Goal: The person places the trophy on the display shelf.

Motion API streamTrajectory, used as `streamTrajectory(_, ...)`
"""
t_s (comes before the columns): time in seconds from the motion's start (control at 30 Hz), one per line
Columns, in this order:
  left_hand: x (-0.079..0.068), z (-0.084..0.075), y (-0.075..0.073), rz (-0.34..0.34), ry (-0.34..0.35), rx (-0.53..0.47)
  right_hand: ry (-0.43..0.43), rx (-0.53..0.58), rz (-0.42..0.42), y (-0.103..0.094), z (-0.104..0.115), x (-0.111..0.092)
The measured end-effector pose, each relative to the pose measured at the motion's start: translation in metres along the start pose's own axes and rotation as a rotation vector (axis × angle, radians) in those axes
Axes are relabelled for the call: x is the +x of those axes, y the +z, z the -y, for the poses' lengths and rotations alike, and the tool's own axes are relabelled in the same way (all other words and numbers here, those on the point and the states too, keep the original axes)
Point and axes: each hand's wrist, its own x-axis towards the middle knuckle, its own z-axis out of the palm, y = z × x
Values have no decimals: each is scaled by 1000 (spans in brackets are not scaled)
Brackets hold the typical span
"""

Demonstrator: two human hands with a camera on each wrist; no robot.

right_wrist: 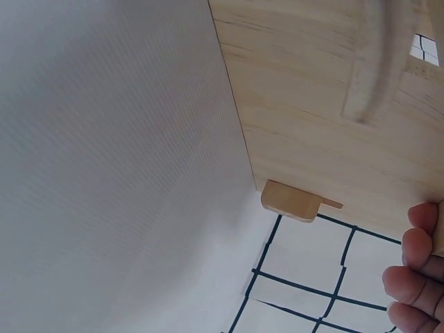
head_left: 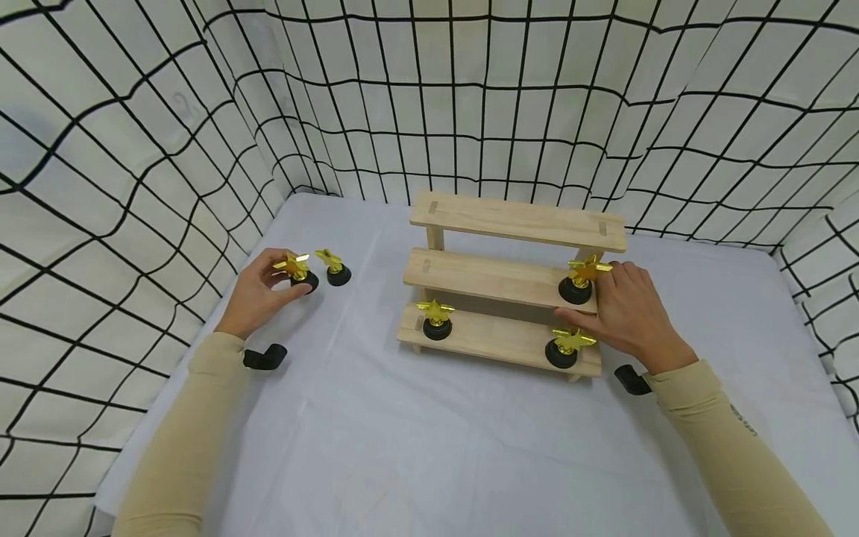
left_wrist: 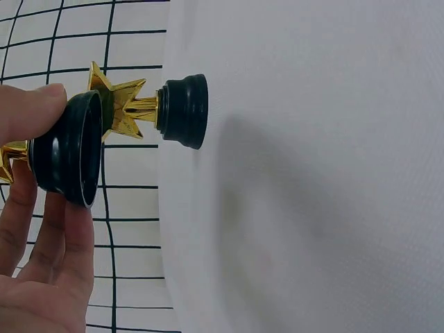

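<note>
My left hand [head_left: 265,291] pinches a gold star trophy [left_wrist: 69,149] by its black round base, between thumb and fingers. In the left wrist view, the base's hollow underside shows and it stands off the table. A second star trophy [head_left: 338,270] rests on the cloth just right of that hand. My right hand [head_left: 631,317] grips the right end of a three-tier wooden display stand [head_left: 490,280], thumb in front. Close to its fingers is a trophy [head_left: 577,287] on the middle tier. Two more trophies, a left one [head_left: 437,322] and a right one [head_left: 565,349], stand on the bottom tier.
A white cloth [head_left: 403,447] covers the table. Black wire grid panels [head_left: 470,97] with pale sheeting behind enclose the back and sides. A black wrist-worn piece [head_left: 265,356] juts out by the left wrist, another [head_left: 632,379] by the right.
</note>
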Motion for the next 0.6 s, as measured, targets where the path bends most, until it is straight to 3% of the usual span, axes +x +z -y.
streamTrajectory(0.33,-3,-17,-5,9,6,0,11,11,16,-1,1,-1)
streamTrajectory(0.6,-3,-31,-6,4,84,-9,1,7,5,0,1,-1)
